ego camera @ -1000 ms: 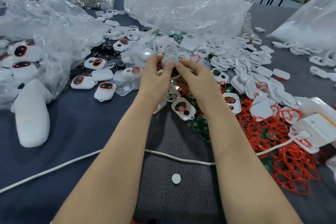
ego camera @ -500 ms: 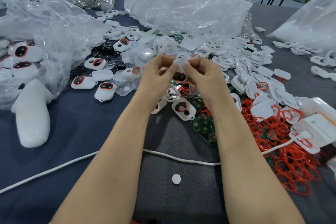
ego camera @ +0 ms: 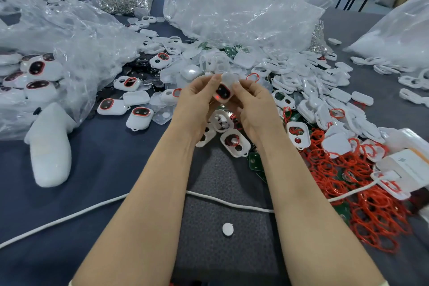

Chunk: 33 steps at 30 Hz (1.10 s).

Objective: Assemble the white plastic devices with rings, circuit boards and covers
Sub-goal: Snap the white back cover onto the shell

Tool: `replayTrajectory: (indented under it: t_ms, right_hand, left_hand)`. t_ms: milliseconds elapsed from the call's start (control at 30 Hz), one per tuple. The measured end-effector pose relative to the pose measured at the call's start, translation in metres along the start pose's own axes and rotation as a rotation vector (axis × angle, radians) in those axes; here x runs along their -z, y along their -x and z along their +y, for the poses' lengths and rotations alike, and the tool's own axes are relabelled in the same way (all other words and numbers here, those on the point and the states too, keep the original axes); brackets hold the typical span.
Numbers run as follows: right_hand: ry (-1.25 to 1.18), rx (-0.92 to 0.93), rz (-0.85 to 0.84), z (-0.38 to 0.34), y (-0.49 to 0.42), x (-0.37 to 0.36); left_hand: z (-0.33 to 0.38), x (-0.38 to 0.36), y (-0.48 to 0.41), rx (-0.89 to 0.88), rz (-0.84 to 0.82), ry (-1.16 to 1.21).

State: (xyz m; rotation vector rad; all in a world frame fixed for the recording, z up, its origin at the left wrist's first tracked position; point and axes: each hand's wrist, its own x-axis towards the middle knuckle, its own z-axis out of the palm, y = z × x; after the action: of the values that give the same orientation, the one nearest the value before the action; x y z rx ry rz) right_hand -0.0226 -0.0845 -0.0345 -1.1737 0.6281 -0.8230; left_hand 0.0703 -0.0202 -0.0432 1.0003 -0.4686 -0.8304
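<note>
Both hands hold one white plastic device [ego camera: 223,91] above the table's middle. Its dark window with a red ring faces me, and a small red light glows on its lower part. My left hand [ego camera: 197,100] pinches its left side; my right hand [ego camera: 253,104] pinches its right side and top. Below the hands lie open white shells [ego camera: 235,141] with rings inside. Loose red rings [ego camera: 362,204] pile at the right. Green circuit boards [ego camera: 255,162] show beneath them. White covers [ego camera: 336,144] and empty frames spread behind and to the right.
Finished devices [ego camera: 139,118] lie at the left beside crumpled clear plastic bags [ego camera: 69,37]. A white cable [ego camera: 227,202] crosses a grey mat [ego camera: 222,251] that carries a small white disc [ego camera: 228,229]. A white box [ego camera: 408,169] sits at the right edge.
The device has been turned so its dark window and red light face me. Both hands shifted slightly nearer and lower while keeping their hold.
</note>
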Motion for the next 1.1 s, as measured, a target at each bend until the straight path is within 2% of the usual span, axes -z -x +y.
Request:
replayTrajectory:
  t_ms: [133, 200, 267, 367, 433, 533, 633, 800, 967, 1100]
  right_hand:
    - [-0.136, 0.003, 0.046, -0.003, -0.001, 0.001]
    - [0.167, 0.061, 0.079, -0.004, -0.001, 0.006]
    - [0.515, 0.144, 0.028, -0.003, -0.001, 0.01]
    - [0.679, 0.223, 0.005, -0.003, -0.002, 0.015]
    - [0.747, 0.227, 0.033, -0.004, -0.004, 0.018]
    - [0.692, 0.146, -0.05, -0.005, -0.007, 0.023]
    - [0.468, 0.054, -0.117, -0.004, -0.005, 0.023]
    - [0.365, 0.07, -0.066, 0.005, -0.004, 0.018]
    - [0.234, 0.048, -0.038, 0.014, -0.004, 0.007]
    - [0.17, 0.004, -0.065, 0.01, -0.006, 0.012]
  left_hand:
    - [-0.005, -0.001, 0.0, -0.06, -0.015, -0.319]
    - [-0.004, -0.002, 0.0, -0.091, 0.009, -0.354]
    - [-0.002, -0.001, 0.0, -0.134, 0.042, -0.412]
    - [-0.001, -0.002, 0.0, -0.233, 0.029, -0.647]
    - [-0.001, -0.002, 0.001, -0.248, 0.024, -0.682]
    - [0.0, -0.001, 0.004, -0.188, -0.026, -0.572]
    - [-0.001, 0.0, 0.006, -0.114, -0.049, -0.476]
    - [0.0, 0.0, 0.005, -0.189, -0.058, -0.612]
    - [-0.002, -0.003, 0.004, -0.253, 0.023, -0.779]
    - [-0.006, -0.007, 0.005, -0.239, 0.047, -0.72]
